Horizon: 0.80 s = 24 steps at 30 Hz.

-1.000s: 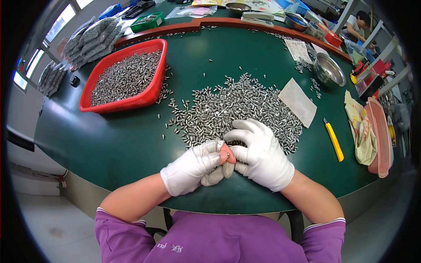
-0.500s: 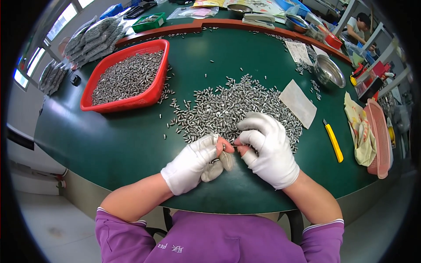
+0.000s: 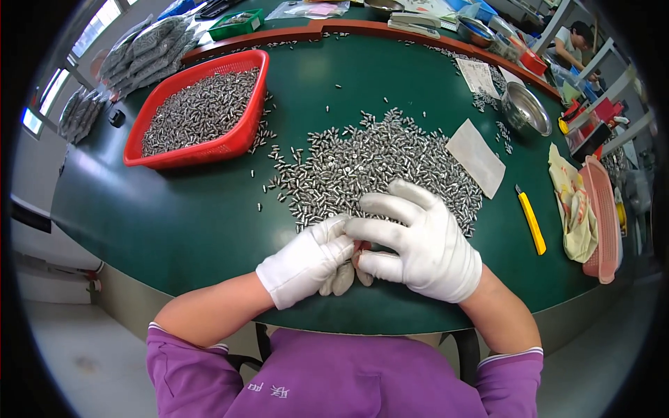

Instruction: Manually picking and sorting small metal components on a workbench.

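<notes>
My left hand (image 3: 306, 263), in a white glove with bare fingertips, is closed at the near side of a heap of small silver metal pins (image 3: 334, 174). Its fingers are curled; a small metal part showed at its fingertips a moment ago and is now covered. My right hand (image 3: 425, 247), gloved the same way, lies over the left fingertips. Its thumb and index finger come together there, while the other fingers reach out above the pins. Whatever sits between the fingertips is hidden.
A red plastic basket (image 3: 240, 143) full of the pins stands at left. Right of the heap lie a paper sheet (image 3: 477, 159), a yellow utility knife (image 3: 532, 221), a steel bowl (image 3: 524, 111) and a pink basket (image 3: 605, 216) with a cloth. Packed grey bags (image 3: 146, 56) sit far left.
My right hand has moved left and turned over the left fingertips, its outer fingers straightening. The metal part and the thin piece between the hands are now covered. The view shifted slightly.
</notes>
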Motion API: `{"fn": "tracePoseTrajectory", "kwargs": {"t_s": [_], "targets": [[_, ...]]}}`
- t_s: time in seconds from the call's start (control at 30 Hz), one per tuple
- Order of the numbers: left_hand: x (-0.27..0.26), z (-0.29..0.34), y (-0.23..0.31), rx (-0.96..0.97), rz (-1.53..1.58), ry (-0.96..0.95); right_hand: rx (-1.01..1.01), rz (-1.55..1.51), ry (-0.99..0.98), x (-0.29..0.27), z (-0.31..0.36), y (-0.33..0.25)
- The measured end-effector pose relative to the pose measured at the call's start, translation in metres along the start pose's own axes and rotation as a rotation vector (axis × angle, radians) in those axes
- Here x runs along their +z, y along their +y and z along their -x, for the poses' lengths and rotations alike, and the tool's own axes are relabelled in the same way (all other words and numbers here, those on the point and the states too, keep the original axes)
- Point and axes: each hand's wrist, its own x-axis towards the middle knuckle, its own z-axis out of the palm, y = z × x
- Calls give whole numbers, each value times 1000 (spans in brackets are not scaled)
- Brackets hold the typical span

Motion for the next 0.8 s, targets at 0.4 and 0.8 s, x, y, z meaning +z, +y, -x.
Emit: {"fn": "tracePoseTrajectory", "kwargs": {"t_s": [0.4,0.8], "targets": [[0,-1,4,36,111,-11,390,217,364,-4,21,25],[-16,-4,9,48,408,-197,377,297,232,-14,23,26]]}}
